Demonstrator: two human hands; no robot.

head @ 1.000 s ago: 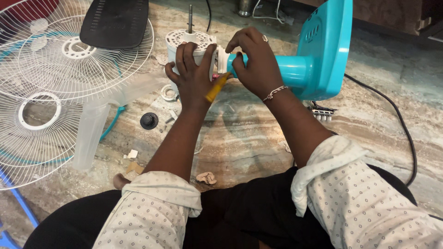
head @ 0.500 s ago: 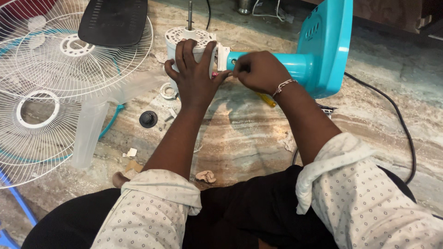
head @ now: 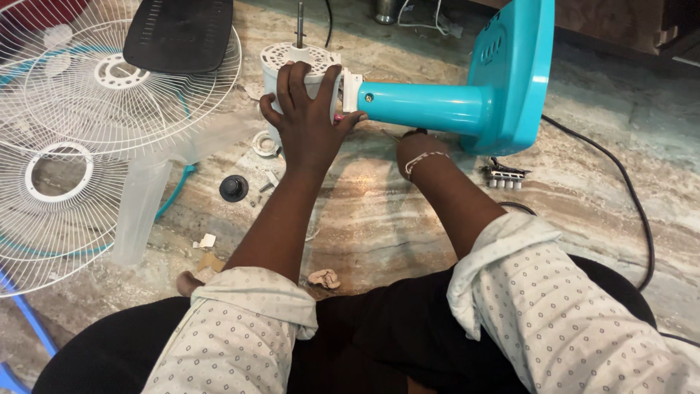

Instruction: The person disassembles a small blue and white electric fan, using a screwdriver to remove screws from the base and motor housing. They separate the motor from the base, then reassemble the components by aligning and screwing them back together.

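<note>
Two hands on the job here, and your left hand is doing the holding: palm and spread fingers wrapped over the white fan motor, clamped on its housing. The motor stands at the end of the teal stand neck, shaft poking straight up and away from you. The neck's long axis runs flat across the stone floor, left to right, motor end on your left and the teal base tipped up on edge at your right.

Your right hand is tucked down under the neck, just this side of it. You only see the wrist with its thin bracelet, so I can't tell whether the fingers are closed on anything.

Compared with a second ago: back then your right hand was up on top of the joint with a yellow-handled screwdriver between the two hands. Half a second ago it had slid along the neck. Now it has dropped below the neck and the screwdriver is out of sight. The left hand hasn't let go of the motor the whole time.

Around you: white wire fan guards to the left, a black knob on the floor near your left forearm, a black cable trailing off right.
</note>
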